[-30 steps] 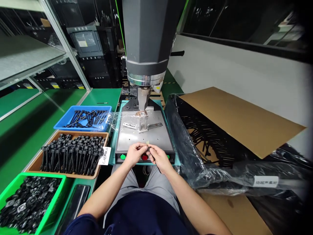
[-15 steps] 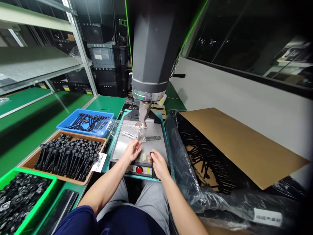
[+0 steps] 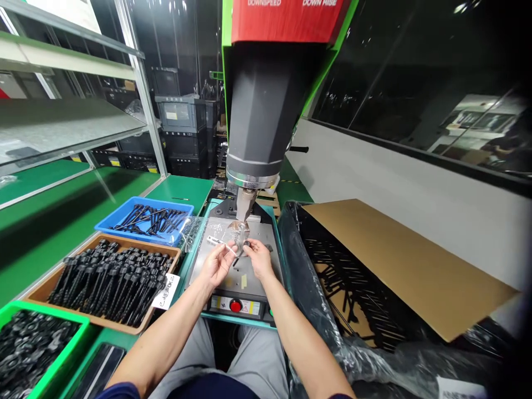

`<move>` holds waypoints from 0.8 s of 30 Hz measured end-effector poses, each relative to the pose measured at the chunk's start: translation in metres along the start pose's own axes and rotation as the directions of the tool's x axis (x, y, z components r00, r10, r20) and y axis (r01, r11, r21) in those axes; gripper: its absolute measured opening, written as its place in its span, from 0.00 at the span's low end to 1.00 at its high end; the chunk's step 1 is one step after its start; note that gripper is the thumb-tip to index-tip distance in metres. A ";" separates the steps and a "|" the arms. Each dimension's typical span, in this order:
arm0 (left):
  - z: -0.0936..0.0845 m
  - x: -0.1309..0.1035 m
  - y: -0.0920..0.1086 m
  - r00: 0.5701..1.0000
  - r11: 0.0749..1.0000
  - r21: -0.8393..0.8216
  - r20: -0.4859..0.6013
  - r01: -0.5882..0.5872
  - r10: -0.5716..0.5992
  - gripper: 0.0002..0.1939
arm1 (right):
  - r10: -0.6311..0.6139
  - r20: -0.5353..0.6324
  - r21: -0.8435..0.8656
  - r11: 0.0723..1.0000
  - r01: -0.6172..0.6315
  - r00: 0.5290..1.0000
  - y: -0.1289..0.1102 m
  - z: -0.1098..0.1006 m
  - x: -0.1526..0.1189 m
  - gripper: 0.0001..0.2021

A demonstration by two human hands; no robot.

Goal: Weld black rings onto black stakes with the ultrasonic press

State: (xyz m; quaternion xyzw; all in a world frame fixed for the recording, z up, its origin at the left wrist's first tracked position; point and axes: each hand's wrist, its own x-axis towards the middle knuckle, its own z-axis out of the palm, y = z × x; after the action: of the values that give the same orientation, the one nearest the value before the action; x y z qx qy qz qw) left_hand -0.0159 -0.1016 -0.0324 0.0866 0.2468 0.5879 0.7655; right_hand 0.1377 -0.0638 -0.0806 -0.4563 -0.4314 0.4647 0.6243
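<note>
- Red button (image 3: 236,305) at the plate's (image 3: 253,277) near edge.
- Left hand (image 3: 216,263), grip open, beside the fixture (image 3: 239,233).
- Right hand (image 3: 258,257), grip pinched on a black pin (image 3: 240,252) at the fixture.
- Horn (image 3: 244,205) above.

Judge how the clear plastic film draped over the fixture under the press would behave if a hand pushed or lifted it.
The clear plastic film looks thin and crinkled, so it is probably floppy and very light. Its glossy wrinkles suggest that it would slip and bunch up rather than slide flat across the metal plate.
</note>
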 end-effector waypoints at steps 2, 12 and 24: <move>0.004 0.000 0.003 1.000 1.000 -0.017 -0.003 0.008 -0.008 0.04 | -0.074 0.013 -0.074 0.994 0.075 0.997 -0.002 0.006 0.003 0.20; 0.007 0.009 0.009 1.000 0.999 -0.043 0.024 -0.013 0.014 0.05 | -0.365 0.019 -0.468 0.820 0.331 0.931 -0.041 0.021 0.031 0.13; -0.003 0.022 0.014 1.000 0.998 -0.056 -0.017 -0.009 0.008 0.06 | -0.098 0.174 -0.336 0.929 0.153 0.980 -0.039 0.019 0.063 0.15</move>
State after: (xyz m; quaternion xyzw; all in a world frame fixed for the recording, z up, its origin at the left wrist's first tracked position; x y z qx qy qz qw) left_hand -0.0257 -0.0777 -0.0353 0.0615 0.2364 0.5986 0.7629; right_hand 0.1390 -0.0051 -0.0319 -0.4933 -0.5822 0.3741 0.5271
